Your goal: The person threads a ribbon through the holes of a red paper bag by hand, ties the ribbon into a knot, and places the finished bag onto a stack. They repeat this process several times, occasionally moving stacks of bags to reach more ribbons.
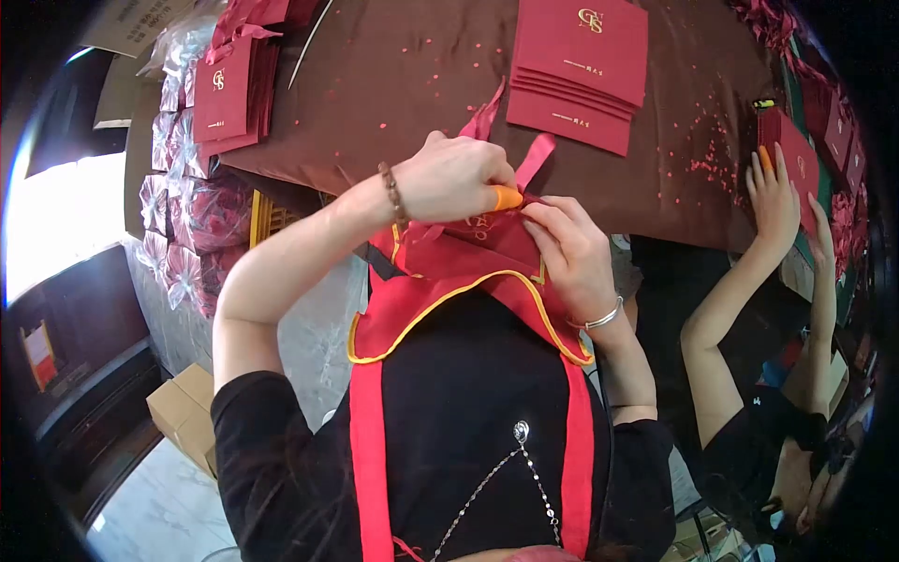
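My left hand (459,180), with a beaded bracelet and an orange finger cot on the thumb, is closed at the top edge of a red paper bag (506,245). A gold logo shows on the bag, which is tilted in front of my apron. My right hand (573,251), with a silver bangle, pinches the bag's upper right edge close to the left thumb. A pink-red ribbon (536,161) rises between the two hands. Its lower end is hidden by the fingers.
A stack of red bags (581,70) lies ahead on the brown-covered table (393,84). More bags (225,98) stand at the left, beside plastic-wrapped red bundles (201,211). Red bits dot the cloth. At right, a co-worker's hands (775,201) handle a red bag.
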A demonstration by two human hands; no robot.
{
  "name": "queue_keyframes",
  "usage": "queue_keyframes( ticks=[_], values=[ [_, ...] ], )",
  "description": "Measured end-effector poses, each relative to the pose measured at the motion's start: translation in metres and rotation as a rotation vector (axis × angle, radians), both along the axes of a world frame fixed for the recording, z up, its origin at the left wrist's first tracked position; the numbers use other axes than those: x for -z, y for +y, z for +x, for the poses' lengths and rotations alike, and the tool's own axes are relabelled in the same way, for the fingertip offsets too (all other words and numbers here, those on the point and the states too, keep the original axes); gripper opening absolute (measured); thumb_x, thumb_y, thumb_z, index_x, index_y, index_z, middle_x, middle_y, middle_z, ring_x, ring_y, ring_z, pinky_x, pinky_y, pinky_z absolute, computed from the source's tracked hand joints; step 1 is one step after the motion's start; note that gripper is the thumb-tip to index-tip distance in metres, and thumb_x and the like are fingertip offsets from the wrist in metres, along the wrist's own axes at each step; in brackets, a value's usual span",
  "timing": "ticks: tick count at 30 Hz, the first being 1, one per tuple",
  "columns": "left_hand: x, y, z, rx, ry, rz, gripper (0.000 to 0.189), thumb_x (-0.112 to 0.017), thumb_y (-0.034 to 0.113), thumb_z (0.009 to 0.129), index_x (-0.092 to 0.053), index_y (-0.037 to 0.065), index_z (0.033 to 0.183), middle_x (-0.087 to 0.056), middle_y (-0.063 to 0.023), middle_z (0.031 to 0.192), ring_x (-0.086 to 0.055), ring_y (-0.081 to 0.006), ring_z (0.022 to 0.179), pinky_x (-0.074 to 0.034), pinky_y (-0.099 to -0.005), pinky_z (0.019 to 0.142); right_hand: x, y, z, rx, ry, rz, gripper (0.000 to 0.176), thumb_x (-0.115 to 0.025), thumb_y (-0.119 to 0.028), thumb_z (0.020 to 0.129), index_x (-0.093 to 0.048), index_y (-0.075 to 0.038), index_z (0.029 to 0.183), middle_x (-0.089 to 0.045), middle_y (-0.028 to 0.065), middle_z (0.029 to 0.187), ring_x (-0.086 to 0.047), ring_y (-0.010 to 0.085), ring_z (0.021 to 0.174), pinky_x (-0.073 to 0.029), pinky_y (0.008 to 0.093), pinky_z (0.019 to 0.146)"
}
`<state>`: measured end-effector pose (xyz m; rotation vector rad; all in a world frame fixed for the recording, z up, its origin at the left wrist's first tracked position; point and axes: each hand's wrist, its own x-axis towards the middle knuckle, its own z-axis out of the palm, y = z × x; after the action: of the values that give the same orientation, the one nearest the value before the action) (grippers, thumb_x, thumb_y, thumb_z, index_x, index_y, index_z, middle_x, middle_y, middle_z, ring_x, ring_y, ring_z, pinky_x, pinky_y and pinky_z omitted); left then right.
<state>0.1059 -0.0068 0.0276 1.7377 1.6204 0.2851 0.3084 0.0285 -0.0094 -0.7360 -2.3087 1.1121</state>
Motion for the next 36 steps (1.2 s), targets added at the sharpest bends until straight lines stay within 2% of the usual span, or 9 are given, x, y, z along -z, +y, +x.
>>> queue_keyframes(
  ticks=[8, 10, 12, 19, 21, 24, 29, 34, 36],
  values=[
    [0.003, 0.016, 0.001, -0.055, -0.156, -0.314, 0.021, -0.063, 0.022, 0.076, -0.068, 0.004, 0.085, -0.066, -0.0120, 0.075, -0.063, -0.0221, 0.072, -0.048, -0.0332, 0.068, 0.000, -0.003, -0.006, 0.016, -0.003, 0.073, 0.011, -0.061, -0.007, 0.082, -0.062, -0.003, 0.092, -0.059, 0.0141, 0.092, -0.062, 0.0314, 0.076, -0.051, 0.0373, 0.065],
    [0.009, 0.011, 0.003, -0.179, -0.181, -0.283, 0.019, -0.062, 0.027, 0.071, -0.070, 0.011, 0.078, -0.065, -0.0072, 0.071, -0.062, -0.0232, 0.075, -0.038, -0.0473, 0.083, 0.001, 0.000, -0.006, 0.008, 0.011, 0.023, 0.011, -0.061, -0.007, 0.082, -0.061, -0.002, 0.092, -0.059, 0.0142, 0.090, -0.062, 0.0315, 0.077, -0.051, 0.0372, 0.066],
    [0.025, 0.006, 0.005, -0.203, -0.191, -0.245, 0.019, -0.062, 0.028, 0.071, -0.069, 0.012, 0.077, -0.065, -0.0067, 0.070, -0.063, -0.0234, 0.076, -0.038, -0.0474, 0.083, 0.003, 0.003, -0.005, 0.005, 0.025, -0.027, 0.011, -0.061, -0.006, 0.081, -0.061, -0.002, 0.091, -0.059, 0.0143, 0.088, -0.061, 0.0316, 0.077, -0.050, 0.0372, 0.066],
    [0.015, 0.021, -0.007, -0.384, -0.254, 0.044, 0.026, -0.059, 0.033, 0.078, -0.070, 0.011, 0.085, -0.067, -0.0076, 0.073, -0.063, -0.0227, 0.071, -0.043, -0.0372, 0.078, 0.003, 0.005, -0.004, -0.022, 0.041, -0.138, 0.011, -0.062, -0.005, 0.081, -0.060, 0.001, 0.089, -0.060, 0.0149, 0.085, -0.061, 0.0303, 0.076, -0.048, 0.0344, 0.067],
    [0.010, 0.024, -0.020, -0.419, -0.431, 0.202, 0.022, -0.060, 0.024, 0.084, -0.069, 0.005, 0.091, -0.065, -0.0076, 0.072, -0.061, -0.0134, 0.068, -0.045, -0.0271, 0.063, 0.005, 0.006, -0.004, -0.010, 0.064, -0.168, 0.011, -0.063, -0.004, 0.081, -0.059, 0.001, 0.090, -0.059, 0.0135, 0.084, -0.059, 0.0259, 0.071, -0.046, 0.0313, 0.062],
    [0.016, 0.030, -0.058, -0.573, -0.541, 0.169, 0.020, -0.052, 0.017, 0.091, -0.065, 0.002, 0.095, -0.057, 0.0039, 0.079, -0.049, -0.0029, 0.073, -0.040, -0.0183, 0.064, 0.006, 0.005, -0.004, -0.009, 0.068, -0.207, 0.012, -0.063, -0.004, 0.081, -0.059, 0.001, 0.091, -0.058, 0.0117, 0.083, -0.057, 0.0219, 0.067, -0.044, 0.0293, 0.058],
    [0.024, 0.011, -0.062, -0.406, -0.329, 0.026, 0.023, -0.052, 0.020, 0.087, -0.065, 0.003, 0.095, -0.062, -0.0044, 0.073, -0.056, -0.0089, 0.065, -0.046, -0.0252, 0.061, 0.009, 0.007, -0.005, -0.026, 0.059, -0.212, 0.013, -0.063, -0.004, 0.081, -0.058, 0.001, 0.092, -0.057, 0.0110, 0.082, -0.055, 0.0205, 0.065, -0.043, 0.0286, 0.056],
    [0.031, 0.015, -0.054, -0.430, -0.072, 0.181, 0.035, -0.057, 0.034, 0.086, -0.061, 0.007, 0.106, -0.067, -0.0156, 0.089, -0.064, -0.0318, 0.084, -0.049, -0.0392, 0.073, 0.010, 0.005, -0.006, -0.021, 0.037, -0.193, 0.013, -0.063, -0.004, 0.081, -0.058, 0.000, 0.092, -0.056, 0.0108, 0.081, -0.055, 0.0200, 0.065, -0.043, 0.0287, 0.055],
    [0.024, 0.016, -0.044, -0.359, -0.047, 0.031, 0.034, -0.060, 0.022, 0.086, -0.055, 0.005, 0.115, -0.066, -0.0123, 0.084, -0.062, -0.0155, 0.074, -0.049, -0.0297, 0.068, 0.009, 0.004, -0.008, -0.024, 0.079, -0.188, 0.013, -0.063, -0.004, 0.081, -0.058, 0.000, 0.092, -0.055, 0.0104, 0.081, -0.053, 0.0193, 0.062, -0.042, 0.0287, 0.054]
  ],
)
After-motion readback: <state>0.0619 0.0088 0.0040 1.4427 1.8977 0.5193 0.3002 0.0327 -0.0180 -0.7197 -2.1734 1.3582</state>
